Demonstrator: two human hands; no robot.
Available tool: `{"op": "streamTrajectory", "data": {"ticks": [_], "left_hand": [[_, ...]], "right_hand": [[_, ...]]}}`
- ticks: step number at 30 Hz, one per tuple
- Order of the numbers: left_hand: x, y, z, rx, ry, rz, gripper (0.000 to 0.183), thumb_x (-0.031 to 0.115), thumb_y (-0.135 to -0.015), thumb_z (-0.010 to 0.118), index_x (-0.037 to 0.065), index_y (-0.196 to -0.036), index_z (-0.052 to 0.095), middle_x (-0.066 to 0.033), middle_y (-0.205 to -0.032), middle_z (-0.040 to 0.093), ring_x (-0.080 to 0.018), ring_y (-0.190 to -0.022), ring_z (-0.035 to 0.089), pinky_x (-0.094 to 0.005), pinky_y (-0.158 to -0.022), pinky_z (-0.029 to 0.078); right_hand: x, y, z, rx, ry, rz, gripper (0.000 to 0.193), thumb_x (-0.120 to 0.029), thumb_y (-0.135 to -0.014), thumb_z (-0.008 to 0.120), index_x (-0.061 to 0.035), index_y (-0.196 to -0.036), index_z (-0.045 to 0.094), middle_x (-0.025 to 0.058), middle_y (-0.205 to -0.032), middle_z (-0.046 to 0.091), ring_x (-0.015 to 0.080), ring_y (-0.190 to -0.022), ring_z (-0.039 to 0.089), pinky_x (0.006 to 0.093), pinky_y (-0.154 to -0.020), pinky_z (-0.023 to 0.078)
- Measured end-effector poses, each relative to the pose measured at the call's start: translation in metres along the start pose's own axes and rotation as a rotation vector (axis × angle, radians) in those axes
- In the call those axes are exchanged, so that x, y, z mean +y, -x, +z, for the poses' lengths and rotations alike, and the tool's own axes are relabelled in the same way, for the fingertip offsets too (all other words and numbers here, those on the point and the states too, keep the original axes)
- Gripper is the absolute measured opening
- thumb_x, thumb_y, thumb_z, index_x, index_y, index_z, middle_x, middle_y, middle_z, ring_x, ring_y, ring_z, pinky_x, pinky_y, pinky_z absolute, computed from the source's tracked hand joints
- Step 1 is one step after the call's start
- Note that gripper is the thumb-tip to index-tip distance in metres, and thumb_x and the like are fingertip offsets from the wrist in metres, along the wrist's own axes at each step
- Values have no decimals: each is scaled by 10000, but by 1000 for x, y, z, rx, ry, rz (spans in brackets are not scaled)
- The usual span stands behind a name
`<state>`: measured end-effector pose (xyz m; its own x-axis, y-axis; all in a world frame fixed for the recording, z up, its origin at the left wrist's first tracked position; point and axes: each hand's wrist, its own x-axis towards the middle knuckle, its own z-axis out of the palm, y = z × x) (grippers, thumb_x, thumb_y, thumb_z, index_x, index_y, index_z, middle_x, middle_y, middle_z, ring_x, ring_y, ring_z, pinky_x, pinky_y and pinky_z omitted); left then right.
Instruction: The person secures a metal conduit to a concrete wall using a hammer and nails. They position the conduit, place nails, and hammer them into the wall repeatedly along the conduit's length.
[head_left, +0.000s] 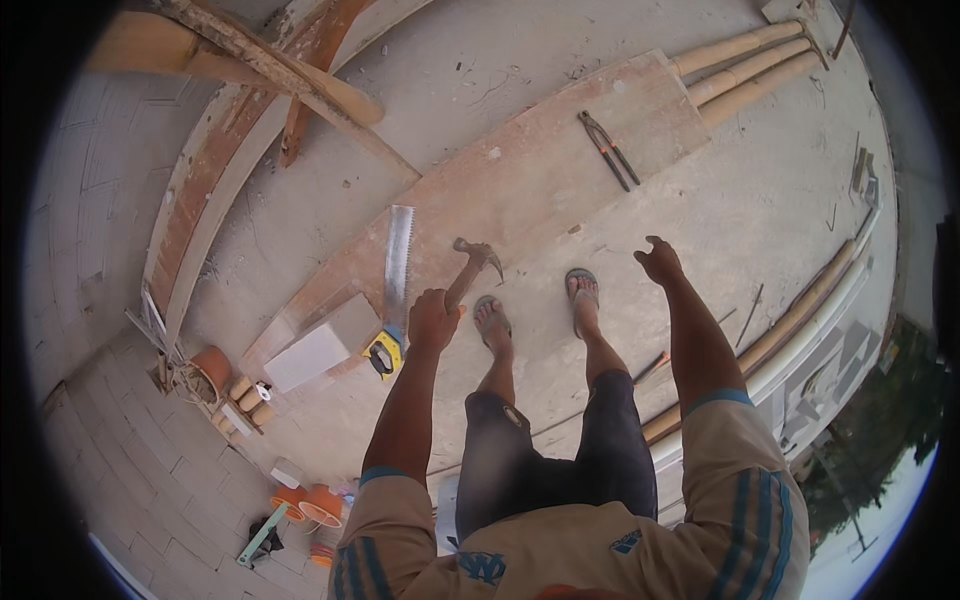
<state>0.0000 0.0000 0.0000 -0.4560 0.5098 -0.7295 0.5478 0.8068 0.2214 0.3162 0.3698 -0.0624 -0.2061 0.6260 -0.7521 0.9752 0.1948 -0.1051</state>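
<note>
Presently, the left hand (433, 320) is clasped around a brown-handled, dark metal claw hammer (465, 281), to the right of a silver-bladed, yellow-handled saw (397, 262). The right hand (661, 264) has its fingers apart. Farther, orange-and-black-handled metal pincers (605, 153) lie on a reddish board (540, 185).

Grey block walls (130, 450) at left border a pale, debris-flecked concrete floor (780, 240) in daylight, dark green foliage (895, 400) beyond at right.

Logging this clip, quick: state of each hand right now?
Left hand: closed, holding the hammer by its handle.
Right hand: open, holding nothing.
</note>
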Motion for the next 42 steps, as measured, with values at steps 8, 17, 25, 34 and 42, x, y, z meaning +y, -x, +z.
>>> {"op": "streamTrajectory", "data": {"ticks": [8, 17, 25, 34, 42], "left_hand": [[16, -138, 97, 386, -65, 137, 650, 311, -788, 739, 46, -1327, 492, -146, -1261, 522, -346, -1225, 456, -507, -969, 378], [-70, 131, 264, -134, 380, -583, 598, 316, -863, 635, 42, -1366, 463, -192, -1337, 513, -369, -1262, 470, -493, -1031, 388], [36, 463, 285, -638, 505, -727, 384, 280, -870, 572, 97, -1208, 589, -160, -1196, 638, -341, -1111, 621, -483, -914, 489], [197, 598, 386, -511, 674, -591, 376, 305, -908, 559, 175, -1252, 635, -98, -1220, 642, -309, -1158, 587, -458, -982, 461], [166, 642, 425, -311, 1212, -692, 459, 276, -884, 577, 172, -1331, 569, -103, -1300, 602, -301, -1224, 552, -442, -996, 463]], "right_hand": [[-64, -195, 15, 246, 209, -75, 779, -491, -853, 627, -167, -1483, 302, 211, -1331, 480, 390, -1213, 524, 535, -980, 434], [-97, -174, 8, 202, 211, -139, 423, -227, -763, 631, 62, -1044, 502, 279, -947, 649, 434, -951, 644, 499, -842, 505], [-47, 53, 33, -489, 169, 17, 212, -222, -874, 572, -25, -852, 498, 47, -593, 469, 208, -445, 527, 421, -383, 503], [-112, 310, 28, -930, 847, -562, 140, -90, -849, 558, 3, -952, 571, 105, -713, 605, 230, -531, 628, 358, -473, 523], [-195, 348, 27, -506, 925, -574, 134, -44, -842, 581, 52, -932, 601, 170, -718, 650, 302, -637, 705, 409, -443, 511]]}}
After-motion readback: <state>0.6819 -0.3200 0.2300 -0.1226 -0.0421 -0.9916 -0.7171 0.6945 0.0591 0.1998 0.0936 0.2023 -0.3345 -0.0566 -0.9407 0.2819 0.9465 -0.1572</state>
